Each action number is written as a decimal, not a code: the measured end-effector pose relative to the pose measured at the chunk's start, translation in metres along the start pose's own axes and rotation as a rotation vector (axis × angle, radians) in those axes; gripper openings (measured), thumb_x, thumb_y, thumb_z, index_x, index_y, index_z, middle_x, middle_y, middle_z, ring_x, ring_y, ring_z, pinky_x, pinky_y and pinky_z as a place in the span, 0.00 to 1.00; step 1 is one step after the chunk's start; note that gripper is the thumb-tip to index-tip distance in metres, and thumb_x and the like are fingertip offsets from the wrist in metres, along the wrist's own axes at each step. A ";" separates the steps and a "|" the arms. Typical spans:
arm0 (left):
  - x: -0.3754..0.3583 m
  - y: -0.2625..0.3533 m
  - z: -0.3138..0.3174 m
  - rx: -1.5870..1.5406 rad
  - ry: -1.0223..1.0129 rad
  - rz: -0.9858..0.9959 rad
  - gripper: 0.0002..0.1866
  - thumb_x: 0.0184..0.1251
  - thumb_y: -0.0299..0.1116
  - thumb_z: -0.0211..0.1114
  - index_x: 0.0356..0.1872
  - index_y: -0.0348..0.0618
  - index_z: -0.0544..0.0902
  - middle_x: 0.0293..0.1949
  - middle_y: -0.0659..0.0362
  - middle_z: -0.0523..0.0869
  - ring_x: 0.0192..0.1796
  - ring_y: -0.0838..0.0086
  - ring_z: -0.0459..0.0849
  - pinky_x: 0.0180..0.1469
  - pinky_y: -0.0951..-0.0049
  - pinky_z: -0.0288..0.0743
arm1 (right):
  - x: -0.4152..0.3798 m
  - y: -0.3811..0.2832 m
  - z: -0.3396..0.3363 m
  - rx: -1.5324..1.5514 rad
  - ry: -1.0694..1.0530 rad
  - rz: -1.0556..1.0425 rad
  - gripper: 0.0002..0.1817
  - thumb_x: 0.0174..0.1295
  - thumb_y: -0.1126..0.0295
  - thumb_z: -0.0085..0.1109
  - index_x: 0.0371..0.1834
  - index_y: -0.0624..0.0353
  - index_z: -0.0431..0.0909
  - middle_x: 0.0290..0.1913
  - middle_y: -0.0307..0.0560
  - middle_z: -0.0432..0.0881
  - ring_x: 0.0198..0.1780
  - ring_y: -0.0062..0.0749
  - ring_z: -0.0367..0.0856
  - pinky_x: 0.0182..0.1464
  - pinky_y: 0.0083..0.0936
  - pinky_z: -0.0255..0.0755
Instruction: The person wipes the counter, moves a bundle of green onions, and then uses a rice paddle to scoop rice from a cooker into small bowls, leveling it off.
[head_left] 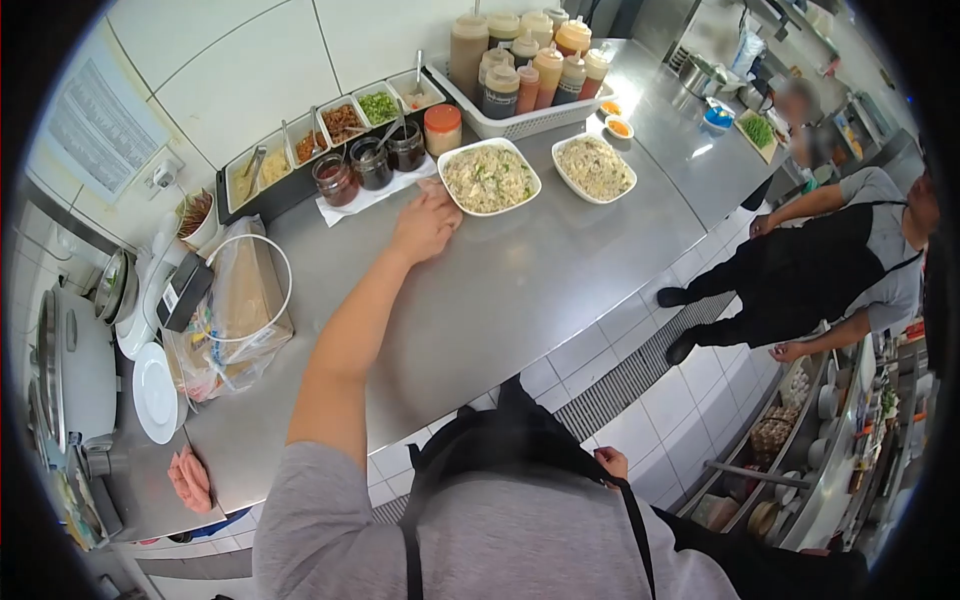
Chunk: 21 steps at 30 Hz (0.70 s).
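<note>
My left hand (428, 222) rests on the steel counter, close against the left side of a white square bowl of fried rice (490, 178). Its fingers look loosely bent and apart, and I see nothing held in them. A second bowl of fried rice (594, 168) stands to the right. Just left of the hand are small jars of dark sauce (372, 163) on a white cloth, beside a red-lidded jar (443, 130). My right hand (611, 463) hangs low by my side, away from the counter, partly hidden; its fingers are too small to read.
A white basket (530, 122) holds several squeeze bottles at the back. Topping containers (305, 143) line the wall. At left are a plastic-wrapped package (240, 300), a white plate (157, 393) and a pink cloth (189, 480). A co-worker in a dark apron (825, 245) stands across the aisle.
</note>
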<state>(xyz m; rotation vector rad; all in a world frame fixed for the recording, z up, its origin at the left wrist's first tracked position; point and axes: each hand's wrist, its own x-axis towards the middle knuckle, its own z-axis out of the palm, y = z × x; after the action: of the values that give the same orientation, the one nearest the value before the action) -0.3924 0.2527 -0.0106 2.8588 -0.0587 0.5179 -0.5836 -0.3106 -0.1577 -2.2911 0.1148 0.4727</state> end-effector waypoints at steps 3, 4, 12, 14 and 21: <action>-0.036 0.061 -0.005 -0.200 -0.012 0.107 0.10 0.54 0.34 0.53 0.36 0.46 0.78 0.41 0.57 0.79 0.42 0.60 0.77 0.39 0.61 0.72 | 0.020 0.008 -0.003 -0.017 -0.012 0.020 0.10 0.53 0.68 0.57 0.30 0.65 0.80 0.21 0.44 0.80 0.23 0.24 0.77 0.27 0.21 0.70; -0.048 0.097 -0.004 -0.299 -0.114 0.053 0.08 0.54 0.32 0.53 0.33 0.46 0.78 0.37 0.57 0.80 0.39 0.59 0.78 0.34 0.61 0.73 | 0.028 0.006 -0.001 0.033 -0.008 0.052 0.10 0.52 0.68 0.57 0.30 0.66 0.80 0.22 0.45 0.80 0.23 0.24 0.78 0.26 0.21 0.70; -0.083 0.308 0.013 -0.903 -0.352 0.881 0.16 0.43 0.28 0.59 0.38 0.46 0.78 0.39 0.59 0.79 0.43 0.65 0.77 0.45 0.65 0.71 | 0.075 -0.024 -0.016 -0.264 0.017 -0.331 0.12 0.48 0.63 0.58 0.29 0.60 0.79 0.27 0.54 0.80 0.30 0.38 0.80 0.34 0.29 0.72; -0.062 0.271 -0.030 -0.760 -0.062 0.737 0.16 0.43 0.27 0.60 0.39 0.47 0.78 0.37 0.59 0.80 0.41 0.65 0.78 0.43 0.66 0.72 | 0.072 -0.012 -0.022 -0.218 0.040 -0.213 0.12 0.48 0.63 0.57 0.29 0.60 0.80 0.27 0.53 0.81 0.30 0.38 0.81 0.35 0.29 0.73; -0.062 0.138 -0.033 -0.167 0.195 -0.133 0.15 0.44 0.25 0.59 0.38 0.42 0.77 0.43 0.52 0.77 0.41 0.57 0.76 0.42 0.61 0.70 | 0.034 0.054 -0.006 -0.219 -0.286 0.307 0.13 0.51 0.61 0.52 0.30 0.57 0.81 0.19 0.46 0.80 0.23 0.32 0.81 0.34 0.28 0.75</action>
<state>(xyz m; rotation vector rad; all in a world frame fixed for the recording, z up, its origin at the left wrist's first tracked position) -0.4730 0.1258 0.0283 2.6148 0.1158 0.7243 -0.5630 -0.3500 -0.2035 -2.3982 0.2865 1.0100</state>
